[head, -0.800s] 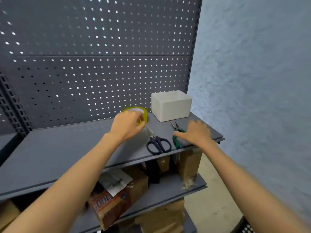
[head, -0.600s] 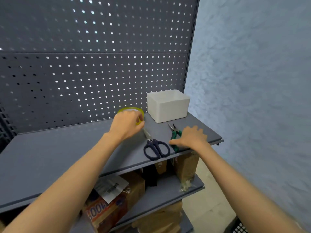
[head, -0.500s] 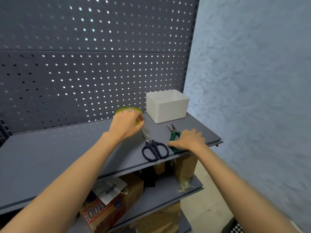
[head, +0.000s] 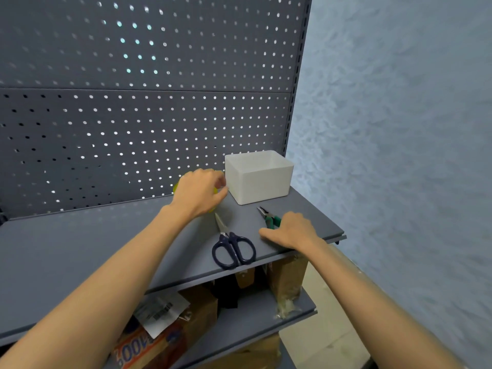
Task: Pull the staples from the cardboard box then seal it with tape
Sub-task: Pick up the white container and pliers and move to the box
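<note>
Under the left hand (head: 198, 193), yellow-rimmed tape roll (head: 175, 188) barely shows.

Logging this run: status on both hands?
Left hand over yellow-green tape roll. Right hand on green-handled pliers. Nothing lifted.

- A white bin (head: 259, 177) is set at the shelf's (head: 80, 249) back right corner.
- Scissors (head: 232, 246) are laid near its front edge.
</note>
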### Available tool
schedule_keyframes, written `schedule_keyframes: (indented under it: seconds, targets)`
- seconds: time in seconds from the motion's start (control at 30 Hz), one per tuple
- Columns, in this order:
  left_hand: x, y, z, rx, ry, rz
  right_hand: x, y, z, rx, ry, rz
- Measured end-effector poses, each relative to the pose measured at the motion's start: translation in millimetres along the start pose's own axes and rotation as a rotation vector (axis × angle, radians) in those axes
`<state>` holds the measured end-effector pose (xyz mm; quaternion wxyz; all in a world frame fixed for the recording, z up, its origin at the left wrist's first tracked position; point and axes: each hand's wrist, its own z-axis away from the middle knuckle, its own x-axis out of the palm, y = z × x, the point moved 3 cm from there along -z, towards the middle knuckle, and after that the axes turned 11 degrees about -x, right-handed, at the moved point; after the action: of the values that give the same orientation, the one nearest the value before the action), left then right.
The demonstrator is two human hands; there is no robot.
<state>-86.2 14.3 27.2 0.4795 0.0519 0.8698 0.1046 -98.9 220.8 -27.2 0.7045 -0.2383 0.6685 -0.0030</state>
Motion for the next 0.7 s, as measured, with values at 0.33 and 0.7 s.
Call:
schedule_keyframes:
  seconds: [0.33, 0.7]
  targets:
    - [5.4, 28.2, -20.7, 0.016, 0.052, 0.046, -12.8, 30.7, 0.2, -0.113, 0.199, -0.053]
    - [40.9, 55.2, -55.5, 0.023, -0.103, 0.033, -31.4, 54.3, -7.2, -0.212, 0.388, -0.053]
